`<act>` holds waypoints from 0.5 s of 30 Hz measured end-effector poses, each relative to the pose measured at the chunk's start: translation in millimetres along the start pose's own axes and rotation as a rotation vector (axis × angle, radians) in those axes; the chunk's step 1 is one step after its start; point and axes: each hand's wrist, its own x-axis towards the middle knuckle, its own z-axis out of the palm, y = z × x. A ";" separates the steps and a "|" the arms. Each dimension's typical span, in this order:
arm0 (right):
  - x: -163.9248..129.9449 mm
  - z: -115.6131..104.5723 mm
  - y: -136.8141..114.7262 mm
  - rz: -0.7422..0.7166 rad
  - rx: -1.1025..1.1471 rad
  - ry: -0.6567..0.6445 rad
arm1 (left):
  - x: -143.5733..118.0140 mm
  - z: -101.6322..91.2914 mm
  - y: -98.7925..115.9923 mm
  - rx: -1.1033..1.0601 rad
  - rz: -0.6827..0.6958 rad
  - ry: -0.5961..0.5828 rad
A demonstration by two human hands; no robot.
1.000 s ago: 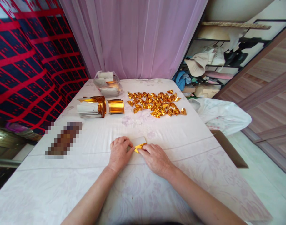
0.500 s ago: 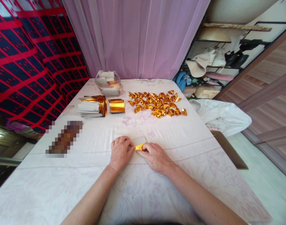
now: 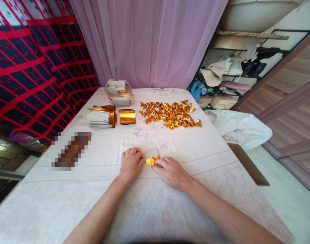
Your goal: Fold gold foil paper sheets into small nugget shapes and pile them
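Between my hands is a partly folded sheet of gold foil paper (image 3: 151, 160), its grey-white backing showing at the far side. My left hand (image 3: 131, 163) lies over the left part of the sheet, thumb and fingers closed on its edge. My right hand (image 3: 170, 170) pinches the gold fold from the right with thumb and forefinger. Farther off on the table (image 3: 106, 203) are many folded gold foil pieces (image 3: 179, 117). Left of them lie a small stack of gold foil sheets (image 3: 127, 116) and a larger fanned stack of sheets (image 3: 100, 118).
A clear plastic bag (image 3: 118, 93) of more sheets stands at the table's back left. A blurred-out patch (image 3: 73, 149) covers something at the left. A purple curtain (image 3: 149, 44) hangs behind; a shelf with caps and shoes (image 3: 231, 67) and a white bag (image 3: 242, 128) are at right.
The gold fold looks wider and more creased now, and my right fingers have shifted slightly right and down along it. My left hand is nearly still. The whole view has moved slightly.
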 end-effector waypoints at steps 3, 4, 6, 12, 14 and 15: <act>-0.8 1.6 -2.1 0.028 0.007 0.008 | 2.6 -4.4 -3.8 0.009 0.012 -0.009; -1.1 2.1 -2.9 0.038 0.013 0.012 | 2.6 -5.5 -5.0 0.018 0.015 -0.007; -1.6 3.1 -4.4 0.057 0.024 0.019 | 0.3 -6.7 -6.2 0.046 0.022 0.023; -3.5 7.8 -7.1 0.103 0.032 0.063 | -27.8 -0.1 2.7 0.090 0.301 0.063; -3.9 9.2 -7.1 0.109 0.040 0.068 | -36.6 2.6 6.1 0.143 0.319 0.065; -3.9 9.7 -7.2 0.112 0.042 0.067 | -39.4 3.5 7.1 0.161 0.316 0.061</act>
